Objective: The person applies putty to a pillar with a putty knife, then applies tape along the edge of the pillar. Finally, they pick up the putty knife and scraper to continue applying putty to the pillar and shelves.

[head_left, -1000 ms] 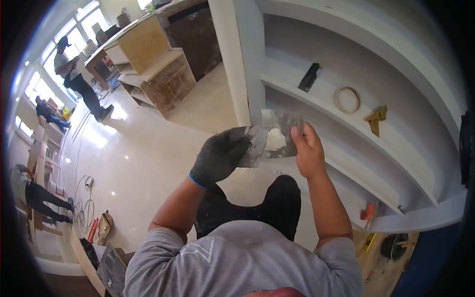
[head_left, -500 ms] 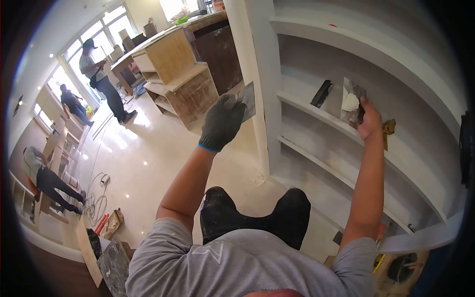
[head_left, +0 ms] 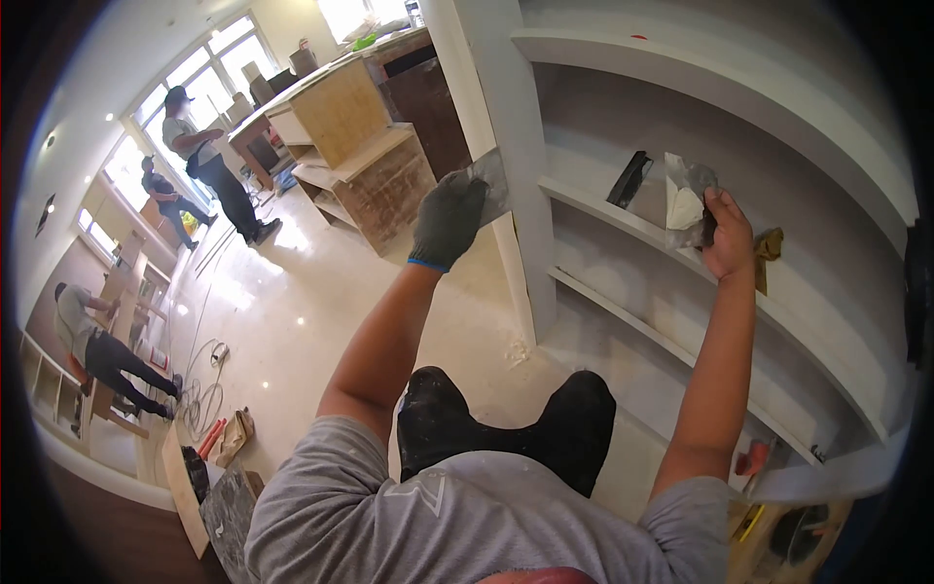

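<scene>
My left hand (head_left: 450, 219), in a dark grey work glove with a blue cuff, is closed on a putty knife (head_left: 493, 185). Its wide metal blade overlaps the edge of the white upright panel (head_left: 520, 146) of the shelf unit. My bare right hand (head_left: 728, 234) grips a second putty knife (head_left: 693, 177), held up in front of the shelves. A lump of white putty (head_left: 685, 208) sits on that blade. Just left of it, a black flat object (head_left: 629, 179) lies on a shelf. Right of my hand is a crumpled brown piece (head_left: 770, 245).
White curved shelves (head_left: 623, 219) fill the right side. Wooden cabinets (head_left: 375, 180) stand ahead on the glossy floor (head_left: 321, 321). One person (head_left: 209, 156) stands beyond them, another farther back, and a third (head_left: 107, 341) at the left near a coiled cable (head_left: 206, 389).
My left hand has moved right with its putty knife, the blade now over the upright panel's edge. My right hand stays nearly in place. The head view has shifted slightly.
</scene>
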### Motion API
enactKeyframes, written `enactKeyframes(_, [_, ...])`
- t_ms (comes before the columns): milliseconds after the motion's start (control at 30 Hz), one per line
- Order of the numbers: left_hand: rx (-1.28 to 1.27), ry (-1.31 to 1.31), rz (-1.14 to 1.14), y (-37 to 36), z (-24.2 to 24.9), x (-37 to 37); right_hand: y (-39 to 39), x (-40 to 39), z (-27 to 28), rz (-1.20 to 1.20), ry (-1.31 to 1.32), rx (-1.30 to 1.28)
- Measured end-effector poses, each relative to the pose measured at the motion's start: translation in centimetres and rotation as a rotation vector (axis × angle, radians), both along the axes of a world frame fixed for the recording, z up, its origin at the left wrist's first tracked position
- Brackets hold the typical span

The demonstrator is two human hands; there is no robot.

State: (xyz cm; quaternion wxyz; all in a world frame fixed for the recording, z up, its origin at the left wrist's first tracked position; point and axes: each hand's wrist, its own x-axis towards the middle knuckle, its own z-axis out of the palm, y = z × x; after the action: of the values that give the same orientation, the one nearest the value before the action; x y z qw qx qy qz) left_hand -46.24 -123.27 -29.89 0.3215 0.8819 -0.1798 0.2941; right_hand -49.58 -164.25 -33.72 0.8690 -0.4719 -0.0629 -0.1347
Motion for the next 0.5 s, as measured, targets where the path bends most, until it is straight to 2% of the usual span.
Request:
enactKeyframes(67, [-0.103,-0.003,0.073,0.8,-0.7,-0.4,0.1,0.0,0.2,-0.006,-0.002,-0.004])
enactKeyframes(167, [-0.077,0.085,0.075,1.4,-0.2,-1.1,0.5,-0.5,0.6,-0.005,-0.001,-0.008])
enactKeyframes(233, [0.086,-0.163,-0.062,1.0,0.3,-1.2,0.4,-0.3,0.4,-0.002,-0.002,-0.010])
enactKeyframes(300, [0.193,-0.197,-0.085,0.3,0.9,-1.7,0.0,0.1,-0.2,0.000,-0.003,-0.010])
enactKeyframes(367, [0.244,-0.033,0.000,-1.3,3.1,-2.6,0.3,-0.3,0.2,0.026,-0.013,-0.015])
enactKeyframes(467, [0.410,-0.219,0.024,-0.3,2.1,0.9,0.1,-0.2,0.2,0.060,-0.033,-0.016])
enactKeyframes(500, [0.363,-0.210,-0.004,0.0,1.9,1.1,0.0,-0.1,0.1,0.071,-0.039,-0.014])
